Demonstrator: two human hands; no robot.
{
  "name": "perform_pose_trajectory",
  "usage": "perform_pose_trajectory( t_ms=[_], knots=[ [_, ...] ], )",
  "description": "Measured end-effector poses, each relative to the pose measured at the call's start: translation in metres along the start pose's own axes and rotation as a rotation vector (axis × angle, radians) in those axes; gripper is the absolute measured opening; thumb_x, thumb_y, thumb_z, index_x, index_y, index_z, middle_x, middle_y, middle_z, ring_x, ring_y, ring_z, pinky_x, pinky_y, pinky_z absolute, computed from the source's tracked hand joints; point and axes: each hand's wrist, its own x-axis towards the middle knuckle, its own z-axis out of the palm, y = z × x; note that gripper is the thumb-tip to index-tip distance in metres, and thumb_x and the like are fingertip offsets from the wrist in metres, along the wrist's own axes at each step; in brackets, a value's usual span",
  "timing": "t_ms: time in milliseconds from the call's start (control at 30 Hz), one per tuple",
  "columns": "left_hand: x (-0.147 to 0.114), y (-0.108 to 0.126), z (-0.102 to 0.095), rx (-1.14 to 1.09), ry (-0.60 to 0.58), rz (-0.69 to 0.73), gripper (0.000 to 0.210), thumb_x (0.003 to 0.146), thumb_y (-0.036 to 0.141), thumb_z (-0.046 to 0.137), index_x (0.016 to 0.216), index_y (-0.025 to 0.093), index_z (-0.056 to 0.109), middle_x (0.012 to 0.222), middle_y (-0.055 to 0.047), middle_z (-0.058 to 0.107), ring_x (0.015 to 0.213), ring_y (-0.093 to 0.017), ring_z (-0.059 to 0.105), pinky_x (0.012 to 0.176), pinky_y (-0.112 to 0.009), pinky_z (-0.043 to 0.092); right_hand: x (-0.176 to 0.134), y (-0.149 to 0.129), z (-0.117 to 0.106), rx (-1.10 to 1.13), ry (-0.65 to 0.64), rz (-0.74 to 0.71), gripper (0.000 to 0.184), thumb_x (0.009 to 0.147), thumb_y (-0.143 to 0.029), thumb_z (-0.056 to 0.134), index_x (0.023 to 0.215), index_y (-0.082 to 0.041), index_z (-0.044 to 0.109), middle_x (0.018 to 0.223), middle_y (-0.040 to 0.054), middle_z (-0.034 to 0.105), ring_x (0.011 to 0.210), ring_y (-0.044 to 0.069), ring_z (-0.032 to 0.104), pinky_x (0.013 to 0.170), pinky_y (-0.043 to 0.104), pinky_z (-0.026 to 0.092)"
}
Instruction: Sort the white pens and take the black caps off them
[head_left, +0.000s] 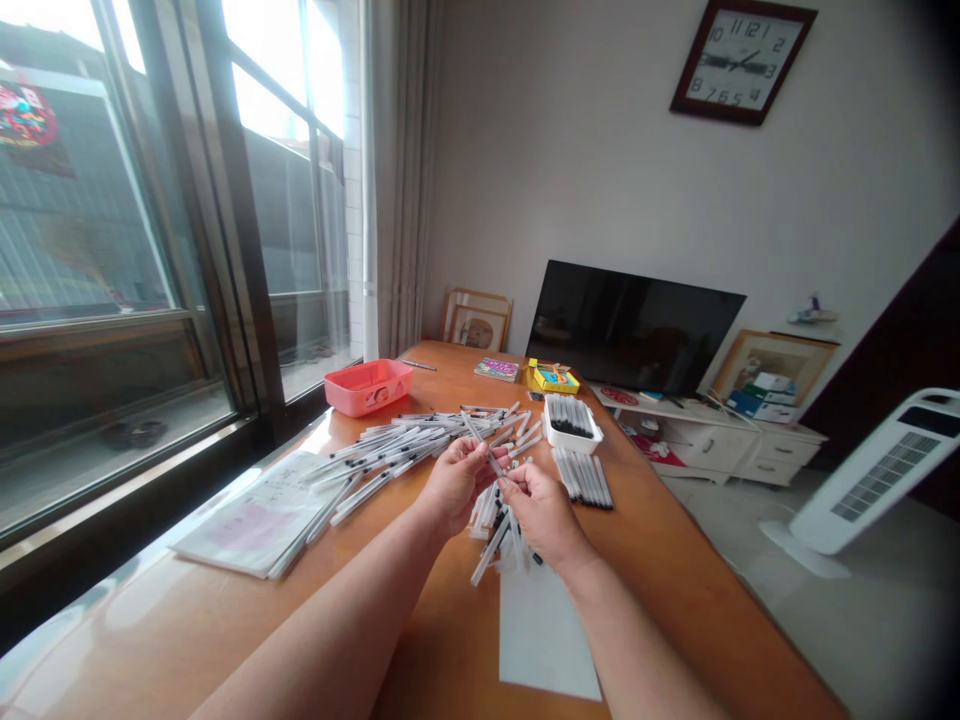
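Note:
Over the middle of the wooden table (442, 640), my left hand (456, 482) and my right hand (541, 510) meet on a slim clear-and-grey pen (493, 460). The fingers of both hands pinch it, and it slants up and away to the left. Beneath and behind the hands lie loose pen parts (489, 553), partly covered by them. A wide heap of white pens (397, 446) with black ends spreads to the left. To the right, a neat row of pens (585, 480) lies in front of a white basket (576, 442) packed with upright pens.
A pink plastic basket (367, 390) stands at the back left. Papers (244, 515) lie under the heap's left end, a pale sheet (547, 640) near me. Farther back are a booklet (496, 370) and a yellow box (555, 377). A white tower fan (874, 475) stands right.

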Motion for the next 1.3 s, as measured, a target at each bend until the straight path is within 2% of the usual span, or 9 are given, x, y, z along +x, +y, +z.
perform_pose_trajectory(
  t_ms=[133, 300, 467, 633, 833, 1067, 1167, 1300],
  knots=[
    [-0.001, -0.001, 0.001, -0.001, 0.020, 0.002, 0.025, 0.085, 0.023, 0.074, 0.086, 0.019, 0.050, 0.097, -0.012, 0.075, 0.089, -0.019, 0.074, 0.085, -0.032, 0.057, 0.001, 0.003, 0.001, -0.007, 0.010, 0.001, 0.032, 0.081, -0.049, 0.070, 0.086, -0.019, 0.061, 0.073, 0.0003, 0.065, 0.063, 0.014, 0.054, 0.059, 0.025, 0.043],
    [-0.001, 0.000, 0.000, 0.003, 0.021, 0.000, 0.027, 0.084, 0.024, 0.075, 0.086, 0.019, 0.049, 0.097, -0.013, 0.075, 0.088, -0.020, 0.075, 0.083, -0.033, 0.058, -0.001, -0.001, 0.000, -0.027, -0.049, 0.014, 0.038, 0.093, -0.054, 0.051, 0.080, -0.020, 0.063, 0.067, 0.0001, 0.064, 0.058, 0.014, 0.053, 0.055, 0.025, 0.039],
    [-0.001, 0.003, 0.001, 0.046, 0.085, 0.011, 0.029, 0.084, 0.027, 0.076, 0.085, 0.019, 0.048, 0.094, -0.011, 0.075, 0.084, -0.018, 0.074, 0.081, -0.030, 0.057, 0.001, 0.001, 0.000, -0.101, 0.034, -0.045, 0.023, 0.084, -0.043, 0.065, 0.081, -0.020, 0.061, 0.069, -0.0005, 0.064, 0.062, 0.015, 0.055, 0.059, 0.025, 0.041],
    [0.001, 0.006, -0.003, 0.054, 0.125, 0.024, 0.030, 0.083, 0.026, 0.076, 0.083, 0.020, 0.047, 0.094, -0.011, 0.075, 0.084, -0.017, 0.074, 0.077, -0.027, 0.056, 0.001, 0.001, -0.002, -0.181, 0.071, -0.046, 0.021, 0.083, -0.040, 0.063, 0.076, -0.021, 0.057, 0.064, -0.0024, 0.059, 0.059, 0.015, 0.052, 0.057, 0.025, 0.038],
    [0.004, 0.008, -0.006, 0.029, 0.189, 0.073, 0.029, 0.083, 0.025, 0.075, 0.086, 0.020, 0.047, 0.096, -0.009, 0.074, 0.086, -0.018, 0.074, 0.083, -0.032, 0.056, 0.001, 0.001, -0.011, -0.362, 0.050, 0.042, 0.024, 0.087, -0.039, 0.055, 0.069, -0.023, 0.055, 0.061, -0.0022, 0.059, 0.061, 0.015, 0.051, 0.057, 0.025, 0.033],
    [0.012, 0.018, -0.017, 0.108, 0.335, 0.245, 0.022, 0.088, 0.029, 0.067, 0.092, 0.021, 0.048, 0.100, -0.006, 0.073, 0.081, -0.013, 0.071, 0.085, -0.032, 0.055, 0.004, 0.004, -0.026, -0.584, 0.012, 0.163, 0.024, 0.086, -0.032, 0.055, 0.064, -0.022, 0.057, 0.062, -0.0001, 0.061, 0.063, 0.016, 0.053, 0.056, 0.025, 0.029],
    [0.015, 0.021, -0.022, 0.167, 0.360, 0.281, 0.021, 0.089, 0.031, 0.066, 0.093, 0.021, 0.048, 0.099, -0.006, 0.073, 0.081, -0.014, 0.071, 0.085, -0.033, 0.054, 0.005, 0.004, -0.032, -0.621, 0.033, 0.183, 0.028, 0.087, -0.036, 0.055, 0.063, -0.022, 0.058, 0.062, 0.0005, 0.061, 0.062, 0.016, 0.053, 0.055, 0.025, 0.027],
    [0.015, 0.021, -0.023, 0.225, 0.331, 0.289, 0.022, 0.086, 0.031, 0.068, 0.094, 0.021, 0.050, 0.099, -0.005, 0.072, 0.081, -0.014, 0.070, 0.081, -0.031, 0.054, 0.004, 0.004, -0.034, -0.641, 0.039, 0.190, 0.039, 0.091, -0.051, 0.054, 0.066, -0.022, 0.060, 0.064, 0.0023, 0.063, 0.063, 0.017, 0.055, 0.056, 0.026, 0.028]
  ],
)
